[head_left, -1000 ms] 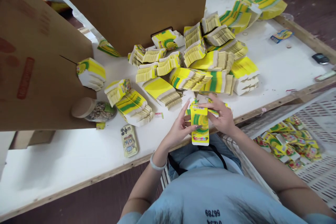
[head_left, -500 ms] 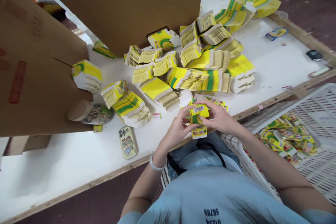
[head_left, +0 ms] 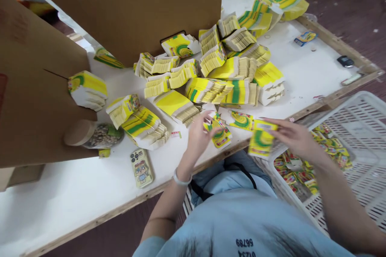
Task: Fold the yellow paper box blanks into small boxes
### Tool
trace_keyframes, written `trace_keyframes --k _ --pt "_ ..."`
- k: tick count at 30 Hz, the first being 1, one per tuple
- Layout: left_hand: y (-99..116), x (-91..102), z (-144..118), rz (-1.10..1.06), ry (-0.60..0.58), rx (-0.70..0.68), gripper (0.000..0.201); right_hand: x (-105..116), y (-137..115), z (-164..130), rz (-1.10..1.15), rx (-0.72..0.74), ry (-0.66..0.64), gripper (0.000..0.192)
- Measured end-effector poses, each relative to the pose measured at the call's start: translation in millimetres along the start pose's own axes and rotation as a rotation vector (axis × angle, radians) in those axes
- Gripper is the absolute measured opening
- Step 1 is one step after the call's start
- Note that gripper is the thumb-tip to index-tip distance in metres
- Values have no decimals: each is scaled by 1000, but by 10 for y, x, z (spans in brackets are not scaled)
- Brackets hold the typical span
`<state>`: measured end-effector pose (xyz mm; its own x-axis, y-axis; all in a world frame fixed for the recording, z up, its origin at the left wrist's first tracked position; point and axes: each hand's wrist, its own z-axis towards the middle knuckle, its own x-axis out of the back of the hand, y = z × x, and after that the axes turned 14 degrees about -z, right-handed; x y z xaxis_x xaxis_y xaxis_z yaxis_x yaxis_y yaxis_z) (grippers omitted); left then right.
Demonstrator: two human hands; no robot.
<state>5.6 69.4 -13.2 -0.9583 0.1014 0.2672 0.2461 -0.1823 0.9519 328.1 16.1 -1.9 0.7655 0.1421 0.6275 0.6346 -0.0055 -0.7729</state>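
My right hand (head_left: 291,136) holds a folded yellow and green carton (head_left: 261,142) over the table's front edge, beside the white slatted crate (head_left: 358,116). My left hand (head_left: 199,134) rests its fingers on a small stack of flat yellow cartons (head_left: 218,134) near the table edge. Another flat carton (head_left: 241,120) lies between the two hands. Behind them sits a big heap of bundled flat cartons (head_left: 223,68).
A white table (head_left: 75,184) carries a phone (head_left: 141,167), a jar of seeds (head_left: 93,134) lying on its side, and large brown cardboard sheets (head_left: 129,4) at the back and left. The crate at right holds several folded cartons (head_left: 319,152). Small items lie at the far right edge.
Both hands held one carton together in front of me. Now the right hand has carried it right toward the crate, and the left hand has gone back to the flat stack.
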Motion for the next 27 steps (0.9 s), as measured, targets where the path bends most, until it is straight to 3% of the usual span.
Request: trace_keyframes --k 1,3,5,6,8,12,14,16,18,21,25,27 --pt "-57 48 125 147 107 -47 51 213 141 -131 -220 -52 86 52" --pt "-178 138 357 373 165 -54 43 553 342 -323 -708 -188 234 63" --pt "-275 210 523 469 109 -14 31 658 367 -352 -963 -232 332 74" --pt "-305 242 572 475 79 1 24 604 308 -297 -966 -208 358 76" --pt "-312 305 604 443 37 -5 15 312 82 -65 -783 -81 382 67" --pt "-139 424 485 383 -25 -158 33 -620 -504 575 -324 239 458 47" --pt "-8 438 395 310 45 -262 34 -1041 -747 802 -214 382 460 55" --pt "111 403 321 185 201 -355 34 -1333 -921 915 -174 442 445 62" --pt "202 331 278 57 350 -426 35 -1478 -1025 937 -160 422 456 57" --pt "277 204 270 -52 466 -530 33 -1495 -1078 905 -176 419 534 39" --pt "291 76 276 -115 532 -649 28 -1408 -1060 862 -120 439 526 28" --pt "271 24 228 -197 486 -647 35 -1373 -1059 822 -58 429 467 27"
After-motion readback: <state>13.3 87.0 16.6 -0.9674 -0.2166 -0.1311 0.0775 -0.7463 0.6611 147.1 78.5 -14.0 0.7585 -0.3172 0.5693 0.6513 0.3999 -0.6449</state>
